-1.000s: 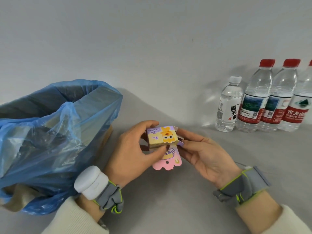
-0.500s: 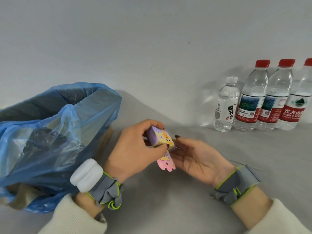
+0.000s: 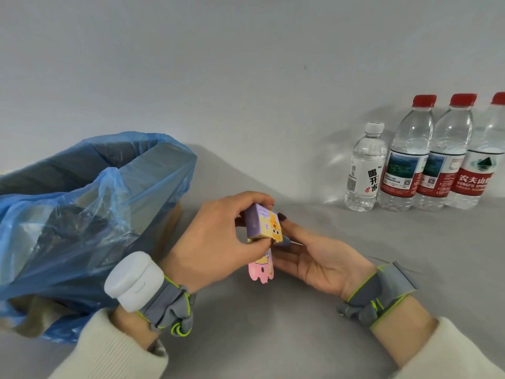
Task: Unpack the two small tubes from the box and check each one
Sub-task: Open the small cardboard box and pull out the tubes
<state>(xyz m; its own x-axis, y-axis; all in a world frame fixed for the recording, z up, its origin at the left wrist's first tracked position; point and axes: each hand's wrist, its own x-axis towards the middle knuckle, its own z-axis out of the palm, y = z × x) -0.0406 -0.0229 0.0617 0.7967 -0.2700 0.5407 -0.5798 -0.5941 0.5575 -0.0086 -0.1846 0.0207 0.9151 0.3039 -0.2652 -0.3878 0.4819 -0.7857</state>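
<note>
Tubes unseen inside box; rightmost bottle cut off.

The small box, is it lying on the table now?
No, the small box is held above the table, pinched in the fingers of the left hand.

small bottle reads 喝开水; red-labelled bottle reads 农夫山.
</note>
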